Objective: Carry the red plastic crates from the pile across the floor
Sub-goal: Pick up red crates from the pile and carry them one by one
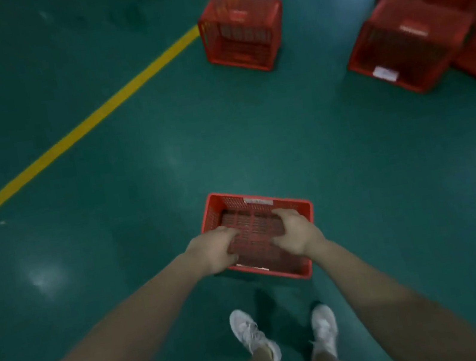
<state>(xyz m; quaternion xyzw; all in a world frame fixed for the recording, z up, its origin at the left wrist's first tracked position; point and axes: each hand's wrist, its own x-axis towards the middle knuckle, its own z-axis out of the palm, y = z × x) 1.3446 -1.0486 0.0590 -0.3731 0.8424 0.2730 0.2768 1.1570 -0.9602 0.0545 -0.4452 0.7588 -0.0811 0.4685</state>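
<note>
A red slatted plastic crate (256, 224) is held low in front of me, above the green floor, open side up. My left hand (212, 252) grips its left rim and my right hand (294, 234) grips its right rim, fingers curled inside. A second red crate (242, 33) lies tipped on its side farther ahead, beside the yellow line. The pile of red crates (430, 22) sits at the upper right, its nearest crate tilted with a white label on the rim.
A yellow painted line (88, 120) runs diagonally across the green floor (113, 232) and bends at the top centre. My white shoes (253, 335) stand just behind the held crate. Dark clutter shows at the top left corner.
</note>
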